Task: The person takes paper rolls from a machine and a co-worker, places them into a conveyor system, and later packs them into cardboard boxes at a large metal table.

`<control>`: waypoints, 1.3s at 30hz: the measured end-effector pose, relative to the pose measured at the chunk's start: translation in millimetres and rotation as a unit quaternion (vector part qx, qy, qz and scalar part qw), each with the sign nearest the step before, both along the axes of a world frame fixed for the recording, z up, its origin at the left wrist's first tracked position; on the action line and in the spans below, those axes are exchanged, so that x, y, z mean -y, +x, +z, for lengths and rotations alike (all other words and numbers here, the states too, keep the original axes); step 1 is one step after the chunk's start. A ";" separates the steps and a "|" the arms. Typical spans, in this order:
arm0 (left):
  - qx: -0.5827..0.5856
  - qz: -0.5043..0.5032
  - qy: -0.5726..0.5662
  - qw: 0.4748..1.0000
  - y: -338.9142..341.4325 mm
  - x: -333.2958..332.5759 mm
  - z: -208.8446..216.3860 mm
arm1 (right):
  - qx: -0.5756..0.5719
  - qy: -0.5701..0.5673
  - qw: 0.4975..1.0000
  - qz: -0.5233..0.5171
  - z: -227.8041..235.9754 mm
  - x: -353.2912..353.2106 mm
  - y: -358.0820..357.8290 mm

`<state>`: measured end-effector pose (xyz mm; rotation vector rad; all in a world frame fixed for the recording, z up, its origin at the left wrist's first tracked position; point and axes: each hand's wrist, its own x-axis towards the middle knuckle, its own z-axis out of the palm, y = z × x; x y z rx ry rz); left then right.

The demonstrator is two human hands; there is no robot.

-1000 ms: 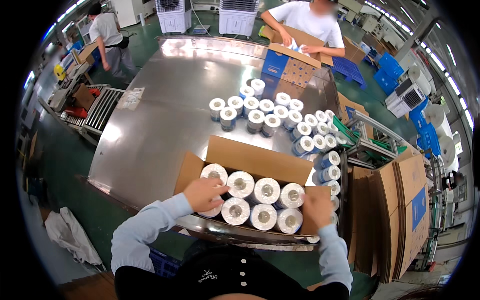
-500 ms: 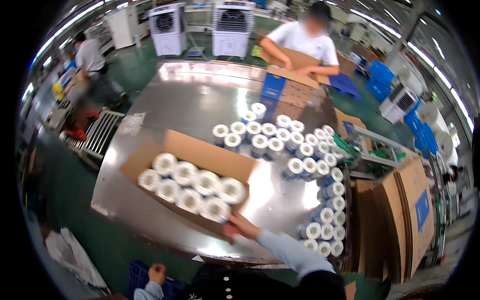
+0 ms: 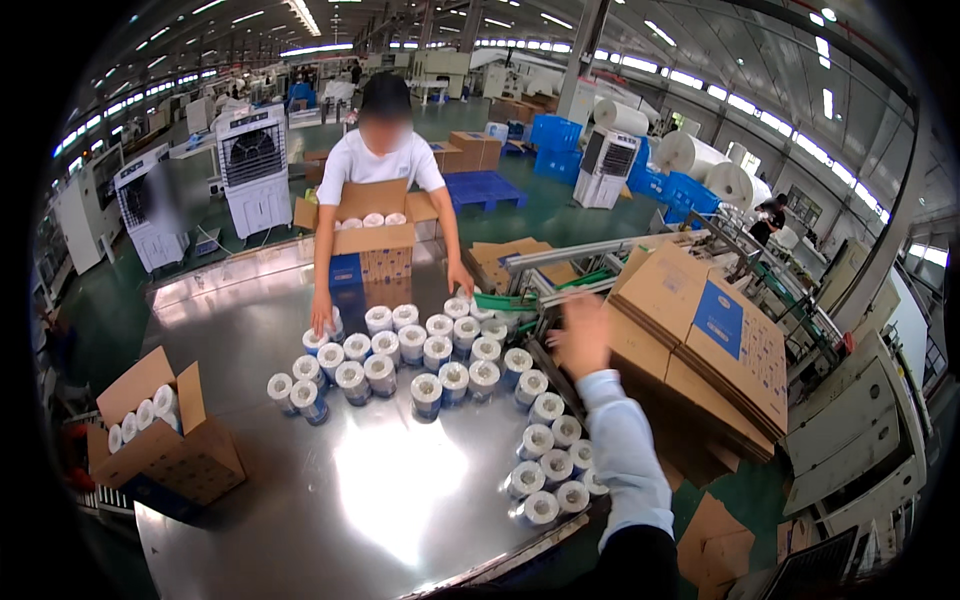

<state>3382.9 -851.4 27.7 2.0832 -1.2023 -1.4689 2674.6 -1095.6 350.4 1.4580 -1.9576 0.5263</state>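
My right hand (image 3: 582, 335) is raised at the table's right edge, beside a stack of flattened cardboard cartons (image 3: 690, 340). It is slightly blurred, fingers apart, with nothing visible in it. My left hand is out of view. On the metal table (image 3: 270, 520) stand several white rolls (image 3: 426, 395) in blue-printed wrapping, grouped across the middle and down the right edge. At the far left sits an open carton (image 3: 200, 465) with white rolls inside.
Across the table a co-worker in a white shirt (image 3: 350, 165) reaches both hands to rolls, around an open carton (image 3: 388, 262) holding rolls. A metal conveyor frame with a green guide (image 3: 505, 301) meets the table's right side. Air coolers (image 3: 252, 170) stand behind.
My view has swung right and up. My right hand has left the roll-filled carton and moved over by the flattened cartons. My left hand has gone out of view. The co-worker's hands now reach the rolls.
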 end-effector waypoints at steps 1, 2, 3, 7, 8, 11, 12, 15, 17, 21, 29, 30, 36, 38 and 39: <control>-0.015 -0.013 -0.029 0.999 -20.1 27.6 14.7 | -0.022 0.015 0.993 -0.118 3.1 -26.1 -53.3; -0.028 -0.021 -0.058 0.998 -30.2 48.7 24.3 | -0.025 0.031 0.974 -0.222 8.3 -50.2 -92.8; -0.030 -0.026 -0.076 0.996 -31.1 55.9 39.0 | -0.010 0.055 0.951 -0.303 8.6 -69.4 -118.1; -0.016 -0.142 -0.129 0.981 -78.1 100.3 77.2 | 0.071 0.040 0.927 -0.367 -28.7 -168.5 -217.3; 0.000 -0.144 -0.120 0.982 -91.0 106.7 100.5 | -0.025 0.017 0.954 -0.298 -30.6 -164.2 -201.2; -0.007 -0.087 -0.150 0.985 -101.0 102.9 126.2 | -0.070 -0.031 0.989 -0.128 -22.1 -144.4 -117.4; -0.021 -0.081 -0.159 0.984 -102.8 109.3 132.7 | -0.070 -0.034 0.994 -0.080 -19.0 -132.1 -84.3; -0.071 -0.096 -0.251 0.961 -140.4 150.4 189.2 | -0.113 -0.005 0.994 0.010 24.9 -128.9 9.3; -0.098 -0.110 -0.361 0.921 -152.7 170.3 246.9 | -0.147 0.028 0.980 0.127 55.6 -120.9 73.0; -0.063 -0.203 -0.574 0.791 -141.4 188.5 367.5 | -0.173 0.094 0.886 0.419 97.5 -113.1 167.4; -0.477 -0.352 -0.393 0.703 -158.0 168.6 310.3 | 0.028 0.137 0.646 0.751 22.0 -15.0 334.7; -0.439 -0.339 -0.423 0.716 -153.2 168.1 310.3 | 0.043 0.116 0.645 0.754 18.6 -6.2 340.6; -0.436 -0.287 -0.470 0.712 -163.5 212.9 298.8 | 0.124 0.116 0.763 0.623 -46.3 56.4 314.9; -0.439 -0.306 -0.473 0.700 -162.0 221.2 296.7 | 0.149 0.111 0.777 0.601 -66.2 61.4 305.1; -0.448 -0.308 -0.471 0.694 -160.1 224.4 296.6 | 0.166 0.111 0.782 0.590 -73.4 59.9 302.7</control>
